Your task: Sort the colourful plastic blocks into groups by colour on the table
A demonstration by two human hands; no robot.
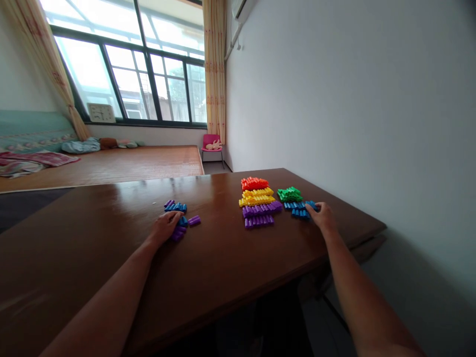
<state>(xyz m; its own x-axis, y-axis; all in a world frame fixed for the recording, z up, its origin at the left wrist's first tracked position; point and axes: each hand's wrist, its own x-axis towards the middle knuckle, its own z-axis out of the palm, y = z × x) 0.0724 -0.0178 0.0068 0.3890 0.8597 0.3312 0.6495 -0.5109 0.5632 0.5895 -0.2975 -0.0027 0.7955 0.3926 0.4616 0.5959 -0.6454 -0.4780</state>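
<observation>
Small ridged plastic pieces, shaped like short tubes, lie on the brown table in colour groups. My left hand (166, 226) curls over a loose mixed pile at the left, its fingertips closed at a blue piece (183, 221). Around it are a row of blue pieces (176, 208), purple pieces (179, 233) and a single purple piece (194, 220). At the right, my right hand (323, 216) pinches a blue piece (311, 204) at the end of a blue row (293, 205). A shorter blue row (300, 213) sits just nearer to me.
Stacked rows of red (255, 183), yellow (257, 197) and purple pieces (262, 209) stand mid-table, with a green stack (289, 194) to their right. The table (223, 253) ends close to a white wall (345, 109). Beyond are a bed (159, 159) and a pink chair (211, 141).
</observation>
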